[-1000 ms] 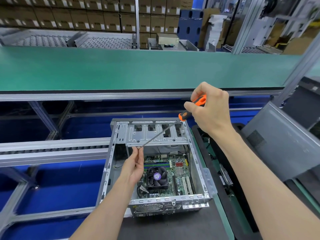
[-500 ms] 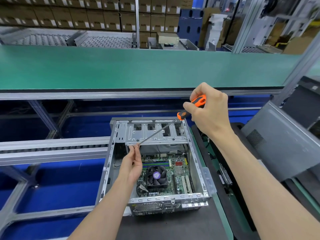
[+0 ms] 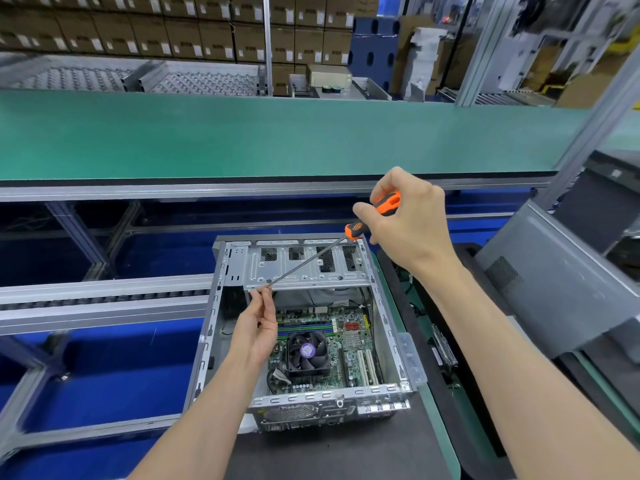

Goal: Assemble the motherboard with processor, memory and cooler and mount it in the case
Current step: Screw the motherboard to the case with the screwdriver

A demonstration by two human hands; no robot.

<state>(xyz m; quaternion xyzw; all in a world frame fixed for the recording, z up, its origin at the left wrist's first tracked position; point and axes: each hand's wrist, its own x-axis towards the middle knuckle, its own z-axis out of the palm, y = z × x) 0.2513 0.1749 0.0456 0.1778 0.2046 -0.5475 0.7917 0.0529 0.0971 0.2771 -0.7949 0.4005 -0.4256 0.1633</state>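
Observation:
An open metal case (image 3: 387, 317) lies on a dark mat in front of me. Inside it sits the green motherboard (image 3: 349, 355) with a black cooler fan (image 3: 307, 353) and memory sticks above the fan. My right hand (image 3: 408, 220) grips the orange-and-black handle of a long screwdriver (image 3: 304, 266) above the case's drive cage. The shaft slants down to the left. My left hand (image 3: 258, 323) pinches at the screwdriver's tip with thumb and fingers; whether a screw sits there is too small to tell.
A grey side panel (image 3: 554, 282) leans at the right. A green conveyor belt (image 3: 277, 133) runs across behind the case. Roller rails and blue framing (image 3: 104, 299) lie to the left. Stacked cartons fill the back.
Both hands and the screwdriver rose slightly over the case; the left fingers stay at the tip. Little else differs.

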